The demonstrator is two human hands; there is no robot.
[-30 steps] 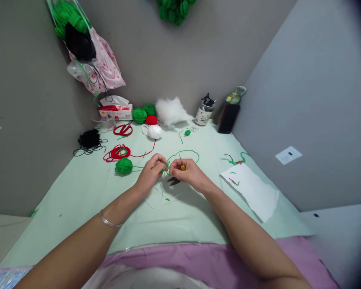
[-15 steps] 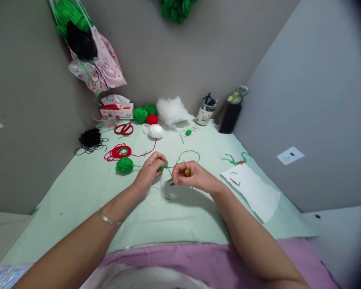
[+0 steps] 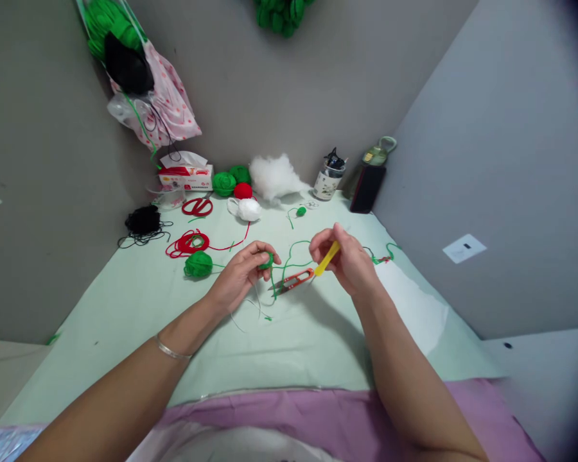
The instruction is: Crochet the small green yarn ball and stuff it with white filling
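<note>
My left hand (image 3: pixel 245 273) pinches a small green crochet piece (image 3: pixel 266 260) between thumb and fingers. Green yarn hangs from the piece to the table and also loops off to the right. Raised to the right, my right hand (image 3: pixel 349 260) is closed around a crochet hook with a yellow handle (image 3: pixel 328 258). Between the hands lie orange thread snips (image 3: pixel 295 281), blades pointing left. A thin pale thread (image 3: pixel 259 300) trails below my left hand. Left of that hand rests a green yarn ball (image 3: pixel 198 264), its strand running toward my fingers.
Behind are a red yarn coil (image 3: pixel 192 242), red scissors (image 3: pixel 197 206), black yarn (image 3: pixel 143 221), a white yarn ball (image 3: pixel 248 210), stuffing (image 3: pixel 275 178), a tissue box (image 3: pixel 187 176) and a pen cup (image 3: pixel 328 181). A phone (image 3: pixel 368 188) leans at the back right; white paper (image 3: pixel 417 308) lies right.
My right hand has moved right and up with the crochet hook, away from the left hand, uncovering the orange snips. The left hand's fingers have shifted slightly on the green piece.
</note>
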